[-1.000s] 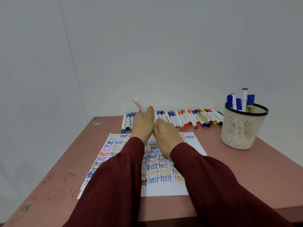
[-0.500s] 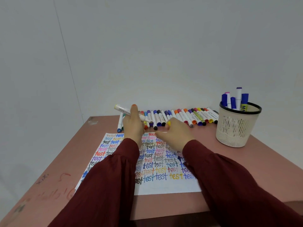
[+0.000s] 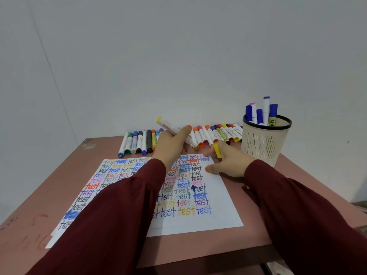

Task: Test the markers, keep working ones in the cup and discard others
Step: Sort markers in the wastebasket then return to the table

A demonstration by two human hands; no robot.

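Since half a second ago the two hands have drawn further apart, and the marker has swung from nearly level to a steep slant. The left hand's fingers (image 3: 179,135) curl round the barrel of the marker (image 3: 166,125); its yellow end points up and to the left, and its bare tip points down just past the far edge of the paper (image 3: 198,217). The left hand (image 3: 170,144) hangs above that far edge.

The right hand (image 3: 230,163) pinches the yellow cap (image 3: 217,150) between its fingers, with the thumb spread out to the side, and sits at the paper's far right corner. The cap is clear of the marker's tip. Both arms wear dark red sleeves (image 3: 119,215).

The paper, covered in the word "test" in many colours, lies in the middle of the tabletop (image 3: 49,185). A row of markers (image 3: 137,141) lies along the tabletop's far edge, against the wall (image 3: 178,56). The cup (image 3: 264,141), pale mesh with a black rim, stands near the far right corner, just beside the right hand, and holds blue and purple markers (image 3: 260,115) upright.
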